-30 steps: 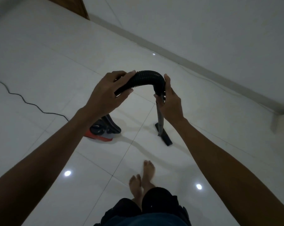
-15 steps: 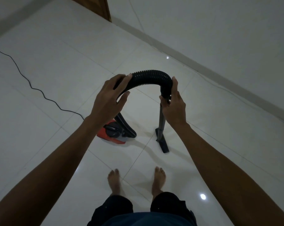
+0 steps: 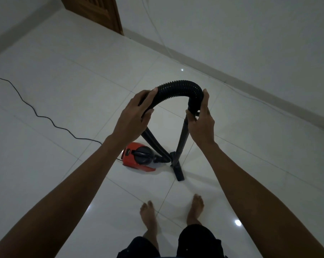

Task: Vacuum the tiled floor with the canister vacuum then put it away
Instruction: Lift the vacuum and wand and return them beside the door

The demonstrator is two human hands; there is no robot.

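A black ribbed hose (image 3: 178, 88) arches between my hands. My left hand (image 3: 135, 116) grips its left side, and my right hand (image 3: 201, 120) grips the top of the dark wand (image 3: 181, 140) where the hose joins it. The wand runs down to a black floor nozzle (image 3: 178, 171) resting on the white tiled floor (image 3: 64, 90). The red and black canister vacuum (image 3: 138, 159) sits on the tiles just left of the nozzle, below my left wrist. The hose's lower end plugs into the canister's front.
A black power cord (image 3: 36, 114) snakes across the tiles from the left edge to the canister. A wooden door (image 3: 97, 12) stands at the top left. A white wall with a skirting (image 3: 231, 79) runs diagonally at right. My bare feet (image 3: 172, 213) stand behind the nozzle.
My view has shifted, so the canister, door and cord show more fully. My feet now stand apart. Both hands keep their hold on hose and wand.
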